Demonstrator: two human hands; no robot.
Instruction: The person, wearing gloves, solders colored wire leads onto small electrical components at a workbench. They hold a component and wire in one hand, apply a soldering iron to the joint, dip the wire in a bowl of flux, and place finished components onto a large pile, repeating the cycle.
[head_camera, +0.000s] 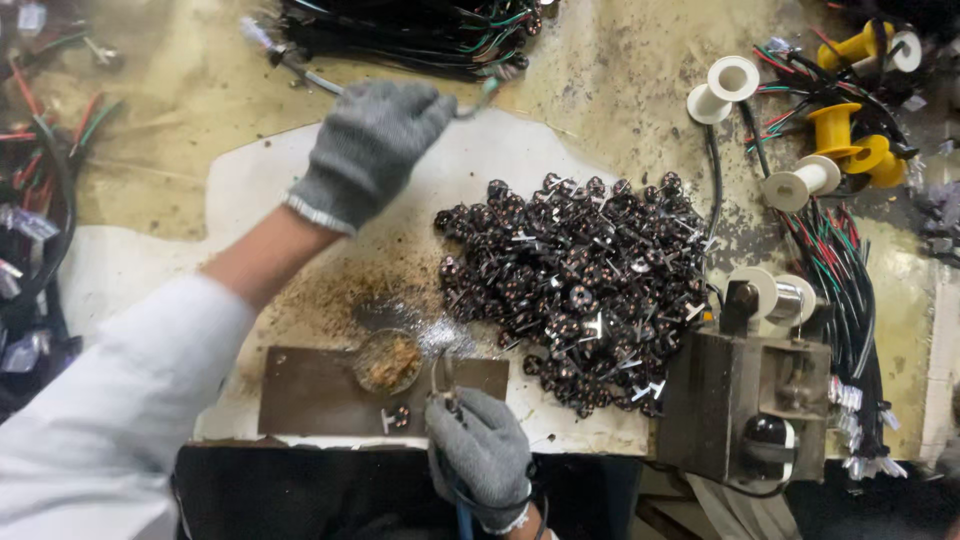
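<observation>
Closest to me, my right hand (480, 455) in its grey glove is closed around a thin metal tool (443, 385), whose tip sits at the brown plate (310, 390), just beside the small round dish of gritty brown stuff (388, 361). Past that lies the big heap of small dark round parts (575, 285) on the white mat (250, 180), and further out my left hand (375, 145) is curled shut on a wire end (310, 75) near the black wire bundle (420, 30).
</observation>
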